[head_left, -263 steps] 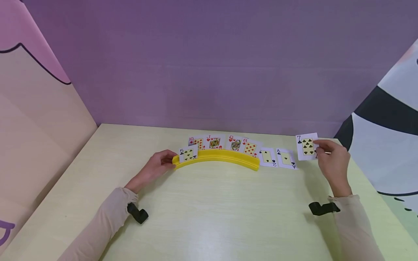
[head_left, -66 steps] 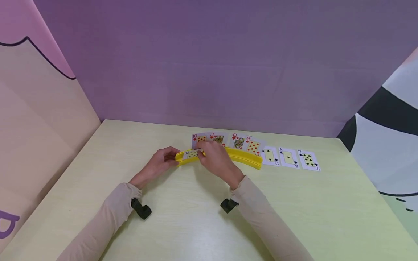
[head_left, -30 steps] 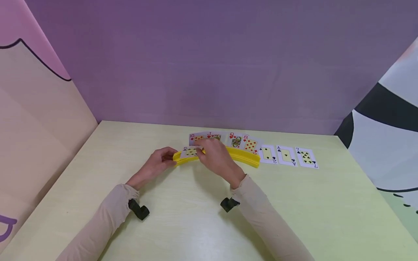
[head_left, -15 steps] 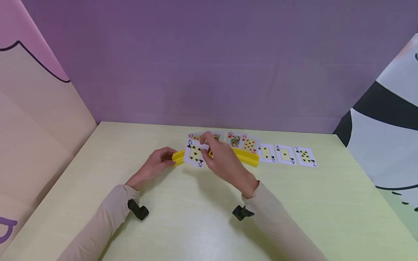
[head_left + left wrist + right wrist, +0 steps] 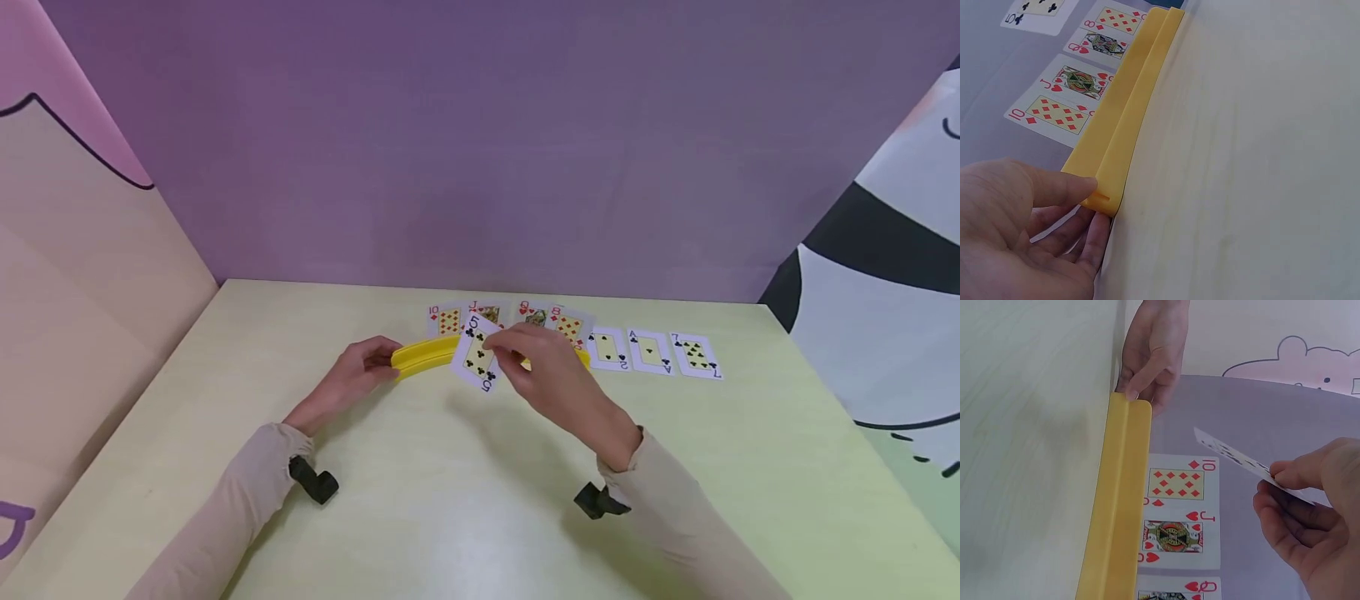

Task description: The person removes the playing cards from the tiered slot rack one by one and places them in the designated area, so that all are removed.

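My right hand (image 5: 553, 368) is pinching the white five of clubs (image 5: 474, 353) midair by the curved yellow plastic rack (image 5: 423, 357) my left hand (image 5: 351, 380) is gripping; four white red-suited cards (image 5: 534, 315) standing racked, three white black-suited cards (image 5: 649, 352) lying flat, likely just this five left.

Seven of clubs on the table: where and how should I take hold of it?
Probably pinch its right edge, coming from the right: the seven of clubs lies flat at the row's end, with the ace beside its left edge. Being thin, it may need tilting up.
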The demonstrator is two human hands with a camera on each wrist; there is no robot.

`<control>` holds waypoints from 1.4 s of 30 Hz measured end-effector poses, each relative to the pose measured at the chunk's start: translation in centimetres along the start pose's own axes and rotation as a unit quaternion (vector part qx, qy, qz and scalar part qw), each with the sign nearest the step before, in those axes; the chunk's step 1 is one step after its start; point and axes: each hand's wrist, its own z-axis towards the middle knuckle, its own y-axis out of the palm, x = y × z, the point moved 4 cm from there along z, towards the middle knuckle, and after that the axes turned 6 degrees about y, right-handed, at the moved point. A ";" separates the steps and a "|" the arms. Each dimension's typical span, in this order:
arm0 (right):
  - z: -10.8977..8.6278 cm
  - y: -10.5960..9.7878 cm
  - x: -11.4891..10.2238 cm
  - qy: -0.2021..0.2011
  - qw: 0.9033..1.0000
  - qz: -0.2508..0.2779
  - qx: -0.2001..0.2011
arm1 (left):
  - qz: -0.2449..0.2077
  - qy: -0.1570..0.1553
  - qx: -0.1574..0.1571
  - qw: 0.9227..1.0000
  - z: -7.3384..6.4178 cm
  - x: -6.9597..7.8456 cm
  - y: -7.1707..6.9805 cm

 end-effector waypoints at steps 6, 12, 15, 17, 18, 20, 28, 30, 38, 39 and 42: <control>-0.5 -0.9 0.6 0.026 1.000 0.003 0.001 | -0.006 -0.001 0.009 1.000 -0.1 -0.2 -0.5; -1.0 -1.1 1.4 0.059 0.998 0.002 -0.004 | -0.007 0.000 0.006 1.000 -0.7 -0.7 -0.7; -1.2 -1.6 1.7 0.058 0.998 -0.010 0.005 | -0.008 0.001 0.006 1.000 -0.6 -0.6 -0.5; -1.2 -2.0 1.8 0.054 0.998 -0.018 0.008 | -0.007 -0.001 0.010 1.000 -0.5 -0.5 -0.5; -1.2 -2.3 1.9 0.053 0.998 -0.021 0.009 | -0.007 -0.001 0.011 1.000 -0.5 -0.5 -0.4; -1.4 -2.8 2.1 0.054 0.998 -0.029 0.010 | -0.006 -0.003 0.011 1.000 -0.5 -0.4 -0.4; -2.5 -5.3 3.5 0.056 0.996 -0.049 0.048 | -0.011 0.004 0.003 1.000 -0.3 -0.4 -0.3; -2.8 -6.1 3.9 0.056 0.995 -0.052 0.065 | -0.012 0.008 0.001 1.000 -0.2 -0.3 -0.3; -3.8 -9.4 5.6 0.088 0.986 -0.079 0.118 | -0.009 0.006 0.005 1.000 -0.2 -0.3 -0.3; -3.9 -9.8 5.8 0.096 0.984 -0.084 0.123 | -0.010 0.005 0.005 1.000 -0.2 -0.3 -0.2; -4.3 -11.2 6.4 0.119 0.979 -0.096 0.133 | -0.011 0.005 0.004 1.000 -0.2 -0.4 -0.2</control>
